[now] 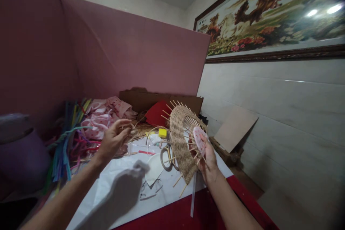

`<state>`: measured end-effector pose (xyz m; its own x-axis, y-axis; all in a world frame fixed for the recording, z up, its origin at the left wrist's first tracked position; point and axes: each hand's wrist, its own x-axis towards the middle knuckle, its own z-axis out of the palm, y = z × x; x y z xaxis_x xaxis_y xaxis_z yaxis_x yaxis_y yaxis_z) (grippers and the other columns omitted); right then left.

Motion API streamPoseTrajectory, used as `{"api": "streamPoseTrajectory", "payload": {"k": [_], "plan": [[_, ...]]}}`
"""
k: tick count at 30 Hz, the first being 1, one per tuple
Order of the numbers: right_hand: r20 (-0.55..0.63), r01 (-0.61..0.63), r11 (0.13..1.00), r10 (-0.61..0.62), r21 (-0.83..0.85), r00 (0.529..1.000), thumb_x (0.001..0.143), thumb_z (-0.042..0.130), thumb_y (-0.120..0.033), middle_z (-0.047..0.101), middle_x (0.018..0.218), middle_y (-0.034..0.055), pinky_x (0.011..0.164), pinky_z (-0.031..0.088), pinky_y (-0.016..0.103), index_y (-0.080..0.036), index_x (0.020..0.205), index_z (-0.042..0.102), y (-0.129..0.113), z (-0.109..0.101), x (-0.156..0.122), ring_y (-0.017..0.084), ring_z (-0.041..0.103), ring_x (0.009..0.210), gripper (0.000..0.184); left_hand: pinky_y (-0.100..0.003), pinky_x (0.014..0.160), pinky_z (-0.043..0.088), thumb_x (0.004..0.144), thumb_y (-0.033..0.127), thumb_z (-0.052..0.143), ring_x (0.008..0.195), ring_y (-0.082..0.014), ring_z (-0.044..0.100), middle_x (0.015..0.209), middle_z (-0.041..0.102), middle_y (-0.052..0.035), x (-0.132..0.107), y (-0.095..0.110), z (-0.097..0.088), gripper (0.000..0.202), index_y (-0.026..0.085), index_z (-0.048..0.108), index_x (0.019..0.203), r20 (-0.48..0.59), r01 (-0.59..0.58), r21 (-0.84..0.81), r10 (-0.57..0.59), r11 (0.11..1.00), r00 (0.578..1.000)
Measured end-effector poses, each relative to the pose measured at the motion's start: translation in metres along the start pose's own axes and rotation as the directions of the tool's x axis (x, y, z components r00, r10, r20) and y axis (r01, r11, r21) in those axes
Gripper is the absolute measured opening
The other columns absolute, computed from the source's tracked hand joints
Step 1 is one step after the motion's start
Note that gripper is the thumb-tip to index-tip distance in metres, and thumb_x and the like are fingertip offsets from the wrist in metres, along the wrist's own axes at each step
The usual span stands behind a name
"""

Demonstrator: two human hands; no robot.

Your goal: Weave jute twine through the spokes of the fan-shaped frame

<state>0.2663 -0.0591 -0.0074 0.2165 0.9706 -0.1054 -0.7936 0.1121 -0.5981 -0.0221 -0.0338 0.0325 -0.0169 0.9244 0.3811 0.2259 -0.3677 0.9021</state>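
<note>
My right hand [209, 161] grips a round woven piece [178, 140] by its middle, beside a pink spotted fabric disc [199, 140]. Thin wooden sticks stick out around its rim, with tan twine woven between them in a wide band. The piece is tilted above the table. To its left, my left hand [114, 140] is closed on a small bundle of twine [132, 130]. A strand seems to run from there toward the woven rim. Under the weaving lie scissors [166, 163] with large handles, partly covered.
White sheeting [113, 194] covers part of a red tabletop [161, 215]. Pink spotted fabric [98, 118] and coloured pipe cleaners [63, 143] are heaped at left. A yellow block [162, 133], eyeglasses [151, 190] and a clear stick [193, 196] lie nearby. Cardboard [134, 97] stands behind.
</note>
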Motion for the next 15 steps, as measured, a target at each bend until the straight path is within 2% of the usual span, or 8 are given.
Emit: {"api": "streamPoseTrajectory", "payload": {"k": [3, 6, 9, 10, 11, 12, 13, 15], "plan": [[0.015, -0.006, 1.0, 0.006, -0.012, 1.0, 0.071, 0.055, -0.026, 0.068, 0.069, 0.0009, 0.046, 0.051, 0.021, -0.017, 0.087, 0.062, 0.001, -0.002, 0.001, 0.013, 0.062, 0.054, 0.02, -0.017, 0.036, 0.027, 0.061, 0.035, 0.064, 0.04, -0.0072, 0.042, 0.055, 0.054, 0.0029, 0.01, 0.017, -0.008, 0.031, 0.015, 0.061, 0.084, 0.139, 0.051, 0.025, -0.054, 0.998, 0.989], [0.021, -0.009, 1.0, 0.01, -0.024, 1.0, 0.07, 0.055, -0.028, 0.068, 0.068, 0.0006, 0.042, 0.049, 0.021, -0.017, 0.087, 0.062, 0.002, -0.004, 0.002, 0.012, 0.06, 0.049, 0.02, -0.017, 0.034, 0.023, 0.068, 0.038, 0.055, 0.035, -0.006, 0.035, 0.05, 0.05, 0.0045, 0.015, 0.028, -0.013, 0.033, 0.017, 0.06, 0.092, 0.178, 0.078, -0.036, -0.07, 0.996, 0.982], [0.026, -0.019, 1.0, 0.019, -0.007, 0.999, 0.069, 0.057, -0.026, 0.068, 0.069, 0.0009, 0.042, 0.049, 0.021, -0.018, 0.086, 0.062, 0.002, -0.004, 0.002, 0.013, 0.061, 0.051, 0.02, -0.017, 0.033, 0.021, 0.057, 0.029, 0.066, 0.036, -0.0053, 0.035, 0.045, 0.046, 0.0049, 0.016, 0.034, -0.018, 0.026, 0.014, 0.064, 0.078, 0.255, 0.15, 0.01, -0.148, 0.989, 0.955], [0.031, -0.018, 1.0, 0.018, -0.003, 0.999, 0.069, 0.057, -0.025, 0.068, 0.07, 0.0009, 0.042, 0.05, 0.021, -0.018, 0.087, 0.062, 0.002, -0.004, 0.002, 0.013, 0.062, 0.052, 0.021, -0.017, 0.033, 0.021, 0.058, 0.03, 0.066, 0.035, -0.0051, 0.034, 0.044, 0.045, 0.0054, 0.015, 0.035, -0.02, 0.029, 0.014, 0.064, 0.082, 0.279, 0.163, 0.003, -0.157, 0.987, 0.947], [0.036, -0.015, 1.0, 0.015, -0.003, 0.999, 0.068, 0.057, -0.025, 0.069, 0.071, 0.0009, 0.043, 0.05, 0.021, -0.018, 0.089, 0.062, 0.002, -0.004, 0.001, 0.013, 0.062, 0.053, 0.022, -0.017, 0.033, 0.02, 0.063, 0.033, 0.062, 0.035, -0.0051, 0.032, 0.043, 0.042, 0.0066, 0.015, 0.035, -0.023, 0.035, 0.016, 0.062, 0.093, 0.305, 0.169, -0.032, -0.151, 0.985, 0.94], [0.036, -0.011, 1.0, 0.011, -0.003, 0.999, 0.068, 0.058, -0.024, 0.069, 0.071, 0.0009, 0.044, 0.05, 0.022, -0.018, 0.09, 0.061, 0.002, -0.004, 0.001, 0.014, 0.062, 0.054, 0.023, -0.017, 0.033, 0.021, 0.067, 0.035, 0.059, 0.034, -0.0051, 0.031, 0.042, 0.04, 0.0073, 0.015, 0.036, -0.025, 0.039, 0.017, 0.059, 0.101, 0.326, 0.18, -0.114, -0.135, 0.977, 0.936], [0.034, -0.003, 1.0, 0.004, -0.006, 0.999, 0.068, 0.058, -0.024, 0.069, 0.071, 0.0011, 0.045, 0.051, 0.022, -0.018, 0.091, 0.061, 0.002, -0.004, 0.001, 0.014, 0.062, 0.054, 0.024, -0.017, 0.034, 0.023, 0.069, 0.035, 0.057, 0.035, -0.0052, 0.032, 0.042, 0.04, 0.0074, 0.015, 0.036, -0.028, 0.041, 0.017, 0.057, 0.105, 0.322, 0.186, -0.187, -0.119, 0.965, 0.939], [0.032, 0.067, 0.998, -0.066, -0.016, 0.997, 0.068, 0.058, -0.023, 0.069, 0.071, 0.0027, 0.046, 0.052, 0.023, -0.016, 0.09, 0.061, 0.002, -0.004, 0.002, 0.014, 0.062, 0.052, 0.024, -0.017, 0.033, 0.022, 0.064, 0.03, 0.064, 0.032, -0.0044, 0.031, 0.039, 0.041, 0.0072, 0.016, 0.037, -0.033, 0.036, 0.012, 0.062, 0.095, 0.261, 0.224, -0.162, -0.177, 0.961, 0.949]]}}
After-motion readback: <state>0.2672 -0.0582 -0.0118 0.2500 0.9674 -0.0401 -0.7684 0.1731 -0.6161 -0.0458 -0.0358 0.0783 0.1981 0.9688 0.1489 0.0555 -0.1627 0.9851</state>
